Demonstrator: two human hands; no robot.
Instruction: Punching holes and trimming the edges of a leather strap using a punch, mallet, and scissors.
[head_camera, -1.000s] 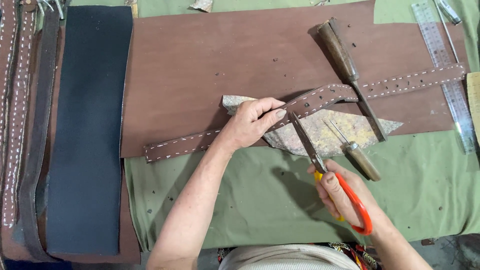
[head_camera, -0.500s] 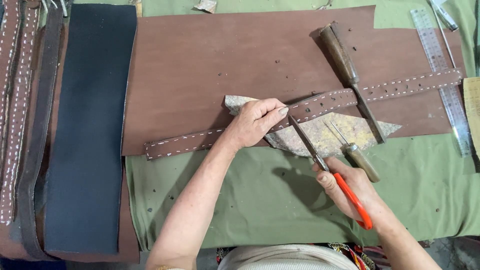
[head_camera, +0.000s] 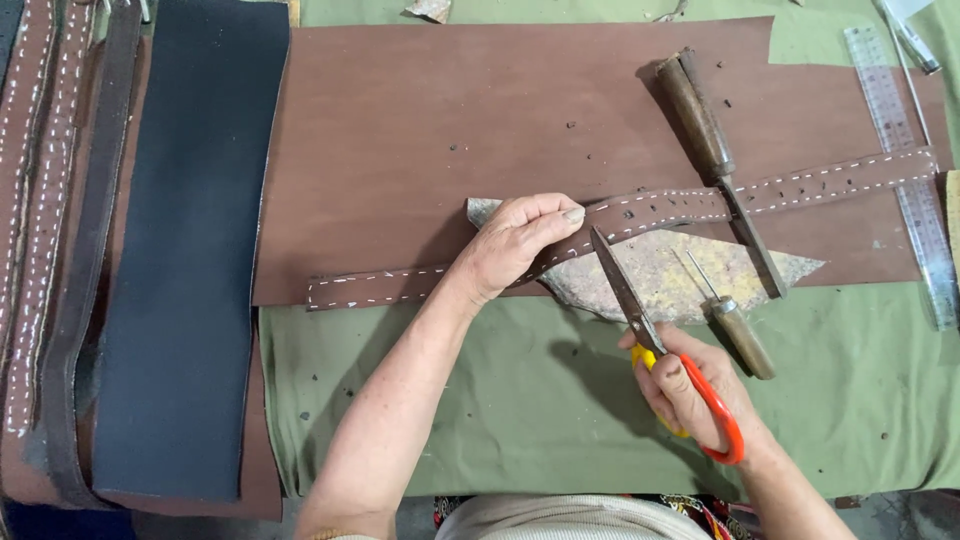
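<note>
Scissors tip near the fingers pinning the strap

L hand (head_camera: 515, 245) pressed flat on stitched brown strap (head_camera: 700, 205), mid-bench; R hand (head_camera: 690, 390) at 5 o'clock, closed round orange scissors (head_camera: 640, 315), blades shut, tip just under strap. Slip could nick fingertips or stitching.

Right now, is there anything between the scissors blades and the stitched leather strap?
Nothing visible. The scissors in the right hand point at the strap, tips just short of its lower edge. The left hand presses the strap beside them.
</note>
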